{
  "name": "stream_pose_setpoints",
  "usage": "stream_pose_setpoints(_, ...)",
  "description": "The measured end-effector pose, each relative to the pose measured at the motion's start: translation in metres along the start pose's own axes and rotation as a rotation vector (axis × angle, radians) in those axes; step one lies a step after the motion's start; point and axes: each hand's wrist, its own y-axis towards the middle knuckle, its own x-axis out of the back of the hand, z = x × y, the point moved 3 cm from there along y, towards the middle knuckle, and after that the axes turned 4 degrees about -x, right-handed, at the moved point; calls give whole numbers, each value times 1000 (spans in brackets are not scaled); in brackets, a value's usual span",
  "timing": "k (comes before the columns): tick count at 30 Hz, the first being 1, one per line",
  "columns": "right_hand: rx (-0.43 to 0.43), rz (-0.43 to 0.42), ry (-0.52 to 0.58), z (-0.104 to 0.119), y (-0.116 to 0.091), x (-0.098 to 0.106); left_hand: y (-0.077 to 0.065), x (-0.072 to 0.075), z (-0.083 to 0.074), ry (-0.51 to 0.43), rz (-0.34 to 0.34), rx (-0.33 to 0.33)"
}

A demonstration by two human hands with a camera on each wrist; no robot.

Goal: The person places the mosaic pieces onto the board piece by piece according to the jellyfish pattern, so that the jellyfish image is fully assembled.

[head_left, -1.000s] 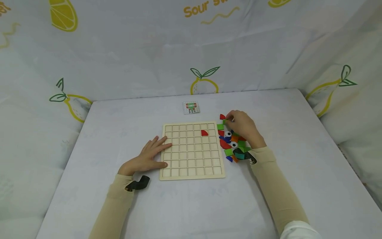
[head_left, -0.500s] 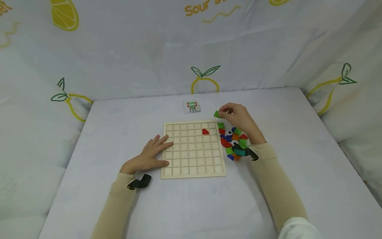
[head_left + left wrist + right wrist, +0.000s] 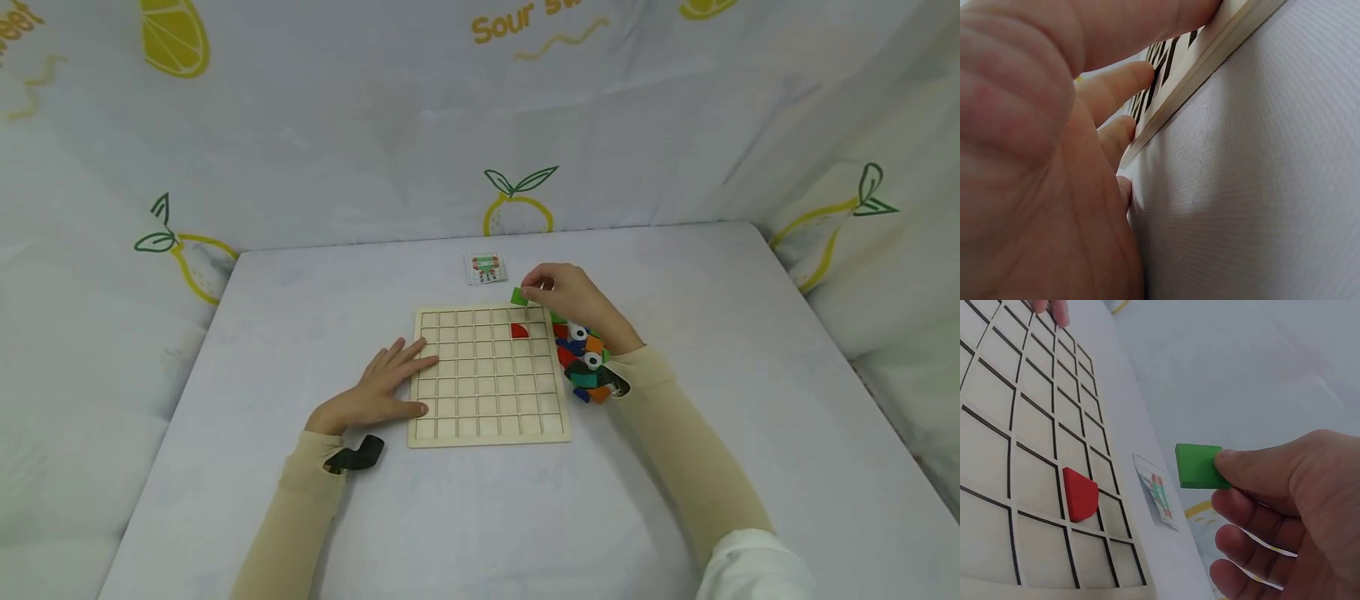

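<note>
At left we see the left hand [image 3: 371, 396] spread, fingertips resting on the left side of the wooden grid board [image 3: 487, 442], whose cells hold one red quarter-round tile [image 3: 519, 331], second row from the far edge. Beyond that edge lies the picture card [image 3: 486, 268], and to its right the right hand [image 3: 573, 293] has just brought a green square tile [image 3: 519, 297], pinched between thumb and finger, leftward, so we judge it near the cells but not yet seated. Rightmost, loose coloured tiles [image 3: 566, 357] lie beside the board, partly hidden.
</note>
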Motion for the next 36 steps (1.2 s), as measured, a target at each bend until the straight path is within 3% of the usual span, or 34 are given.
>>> stream_pose_setpoints(11,65,110,-35,2,12,-29,0,1,1,17,-5,2)
stream_pose_setpoints(18,49,178,-85,2,15,-41,-1,2,0,7,-5,-3)
stream_pose_setpoints(36,57,219,-187,-1,23,-51,-3,2,-1,-4,-15,-6)
